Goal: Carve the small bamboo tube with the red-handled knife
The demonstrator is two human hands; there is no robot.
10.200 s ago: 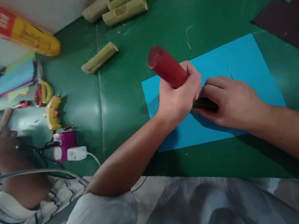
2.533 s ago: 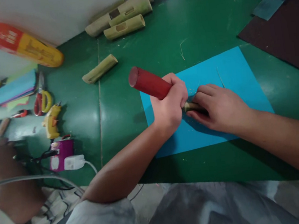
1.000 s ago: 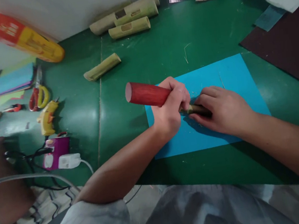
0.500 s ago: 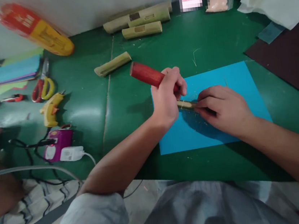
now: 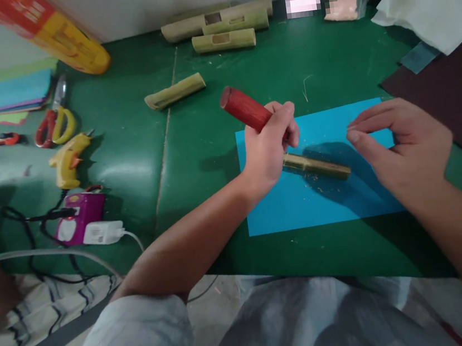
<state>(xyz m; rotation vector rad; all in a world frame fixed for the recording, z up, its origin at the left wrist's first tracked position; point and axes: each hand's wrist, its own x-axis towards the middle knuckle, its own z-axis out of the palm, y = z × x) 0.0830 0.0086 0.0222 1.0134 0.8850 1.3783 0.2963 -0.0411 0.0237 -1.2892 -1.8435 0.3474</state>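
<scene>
My left hand [image 5: 268,149] is closed round a thick red wooden handle [image 5: 246,109], which slants up to the left out of the fist. Whatever lies at its other end is hidden by the fingers. Below that hand a slim bamboo piece [image 5: 325,168] rests on a blue sheet of paper [image 5: 277,206], its left end partly covered by the hand. To the right, my right hand [image 5: 406,143] is raised above the sheet, apart from the bamboo. Its thumb and fingertips are pinched together; anything between them is too small to see. Fine shavings lie around the bamboo.
Several bamboo tubes [image 5: 223,41] lie by the wall, and another bamboo piece [image 5: 176,91] is nearer. On the left are scissors [image 5: 56,118], a yellow glue gun [image 5: 68,159] and a purple power adapter [image 5: 87,216] with cables. Dark sheets [image 5: 449,95] and white paper [image 5: 425,9] lie right.
My right hand has let go of the bamboo piece and moved right and up, uncovering its right end. The left hand still grips the red handle. The view has shifted slightly.
</scene>
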